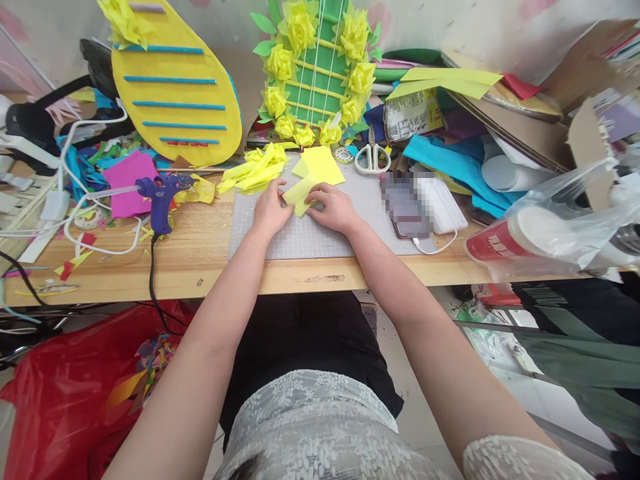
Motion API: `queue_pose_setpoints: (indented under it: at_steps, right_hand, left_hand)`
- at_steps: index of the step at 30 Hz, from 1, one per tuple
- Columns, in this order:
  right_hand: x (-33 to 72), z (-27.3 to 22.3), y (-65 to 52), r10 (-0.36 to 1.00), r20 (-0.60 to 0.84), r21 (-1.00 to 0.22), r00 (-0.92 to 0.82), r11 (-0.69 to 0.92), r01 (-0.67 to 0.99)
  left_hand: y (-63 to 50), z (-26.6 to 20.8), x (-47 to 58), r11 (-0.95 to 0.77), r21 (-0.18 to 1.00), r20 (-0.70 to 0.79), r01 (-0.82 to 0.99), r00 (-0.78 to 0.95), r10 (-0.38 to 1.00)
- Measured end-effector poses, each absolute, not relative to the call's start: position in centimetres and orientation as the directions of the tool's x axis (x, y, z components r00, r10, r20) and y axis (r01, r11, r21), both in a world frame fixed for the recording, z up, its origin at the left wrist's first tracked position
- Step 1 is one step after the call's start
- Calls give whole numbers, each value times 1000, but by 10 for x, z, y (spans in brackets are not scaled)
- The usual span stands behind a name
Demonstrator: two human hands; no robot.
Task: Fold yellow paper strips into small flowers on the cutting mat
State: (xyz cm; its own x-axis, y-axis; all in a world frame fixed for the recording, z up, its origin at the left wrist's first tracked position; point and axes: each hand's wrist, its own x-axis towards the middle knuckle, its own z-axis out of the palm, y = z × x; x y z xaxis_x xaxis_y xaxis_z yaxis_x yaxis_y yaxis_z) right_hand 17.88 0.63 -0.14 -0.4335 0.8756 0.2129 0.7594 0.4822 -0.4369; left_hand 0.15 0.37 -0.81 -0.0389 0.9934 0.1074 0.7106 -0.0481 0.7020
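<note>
Between my hands is a small square of thin yellow paper [299, 195], tilted above the grey cutting mat [320, 240]. My left hand [273, 210] has its fingers closed on the sheet's left edge. On the opposite edge, my right hand [333, 208] pinches the same sheet with thumb and fingers. Just behind lies a stack of yellow paper squares [323, 163]. Several folded yellow strips [257, 167] are heaped beside it on the left. A green ukulele-like shape [320, 73] edged with yellow paper flowers stands at the back.
A purple glue gun [163, 200] with its cord lies left of the mat, near magenta paper [127, 183]. A yellow board with blue strips [175, 93] leans behind. White-handled scissors [373, 159], a phone [407, 207], a power bank [443, 203] and a bagged cup [500, 237] stand right.
</note>
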Motion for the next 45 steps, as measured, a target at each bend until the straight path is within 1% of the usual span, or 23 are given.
queue_pose_setpoints:
  at_steps: [4,7,9,13,15,18,22,26,33,39,45]
  right_hand:
    - [175,1,4,837,253,-414,-484,546,728]
    - [172,0,4,829,236,-422,-507,558,715]
    - [172,-1,5,849,215,-456,-483,525,719]
    - [170,-4,6,915,158,-543,-371,394,741]
    - [168,-5,6,934,149,-563,-325,350,748]
    - [164,-7,7,951,141,-573,-276,305,760]
    - [158,-7,7,977,99,-574,-188,210,791]
    - [154,-6,5,986,77,-563,-147,164,810]
    - [152,-5,5,990,65,-545,-124,139,827]
    - [150,-5,4,990,76,-527,-118,140,838]
    - [150,-3,3,991,66,-522,-120,137,842]
  left_hand:
    - [2,-7,0,-61,715,116,697,-33,993]
    - [1,-6,1,-73,720,123,690,-23,992]
    - [1,-5,1,-94,719,132,689,-3,991]
    - [3,-6,0,-144,677,166,722,42,985]
    - [3,-7,-1,-151,668,175,728,43,984]
    - [4,-9,-1,-133,697,164,704,25,986]
    - [4,-9,0,-99,704,141,703,-1,990]
    - [5,-11,0,-109,699,147,706,7,989]
    - [6,-11,0,-93,706,132,702,-2,991]
    - [4,-11,0,-95,747,151,658,-30,988]
    - [5,-12,-1,-140,705,196,696,-1,981]
